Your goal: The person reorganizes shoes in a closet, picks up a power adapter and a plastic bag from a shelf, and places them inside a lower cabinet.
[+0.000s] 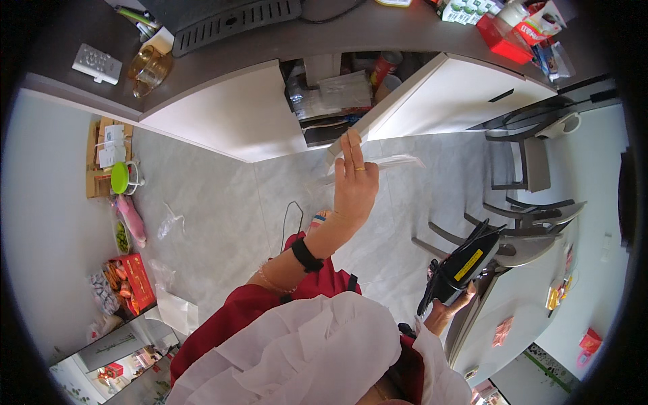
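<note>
My left hand (356,188) reaches forward, two fingers extended against the free edge of an open white cabinet door (425,109). Its other fingers are bent, and the thumb side is partly hidden. Clear plastic film (400,161) shows beside and behind this hand; whether the hand holds it cannot be told. Low on the right, my right hand (458,304) grips a black corded handheld appliance (458,271) with a yellow label, its cable bundled along the side. Inside the open cabinet (316,139) are a clear plastic package (347,91) and a red canister (386,68).
A second white cabinet panel (228,111) stands left of the opening. Grey chairs (534,164) and a white table (526,298) stand right. Along the left wall sit a cardboard box (96,174) and a red box (135,281). A thin black loop (292,204) shows near my foot.
</note>
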The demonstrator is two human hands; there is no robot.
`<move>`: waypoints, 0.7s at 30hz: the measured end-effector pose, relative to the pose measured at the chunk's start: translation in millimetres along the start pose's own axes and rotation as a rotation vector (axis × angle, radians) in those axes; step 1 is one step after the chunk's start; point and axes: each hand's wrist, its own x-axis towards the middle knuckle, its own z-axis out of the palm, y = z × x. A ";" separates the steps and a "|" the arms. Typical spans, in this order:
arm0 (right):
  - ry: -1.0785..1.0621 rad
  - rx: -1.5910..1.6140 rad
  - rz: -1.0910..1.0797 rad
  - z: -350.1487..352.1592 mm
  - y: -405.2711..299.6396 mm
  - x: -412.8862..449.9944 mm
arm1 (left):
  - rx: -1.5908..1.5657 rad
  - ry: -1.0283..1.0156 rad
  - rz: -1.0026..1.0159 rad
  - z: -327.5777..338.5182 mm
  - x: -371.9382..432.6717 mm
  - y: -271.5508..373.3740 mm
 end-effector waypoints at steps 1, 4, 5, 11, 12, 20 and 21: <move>0.006 -0.006 0.006 5.0 0.2 -1.4 | 0.000 -0.013 0.000 -1.9 -0.9 2.3; 0.059 -0.029 -0.056 15.5 3.6 0.4 | -0.003 -0.043 0.000 -4.7 -2.3 0.1; 0.050 -0.030 -0.043 17.1 4.1 1.2 | -0.003 -0.059 0.010 -5.2 -2.8 -1.9; -0.009 -0.113 0.033 25.4 9.4 -4.2 | -0.084 -0.036 -0.034 -10.2 -6.5 -16.7; 0.004 -0.136 -0.007 22.8 11.8 0.7 | -0.085 -0.034 -0.046 -10.6 -7.4 -19.6; 0.037 -0.210 -0.048 63.4 36.7 -7.4 | -0.059 -0.012 -0.025 -16.3 -4.5 -42.0; 0.032 -0.224 -0.060 64.2 33.5 -6.8 | -0.067 -0.008 -0.023 -15.4 -1.7 -43.3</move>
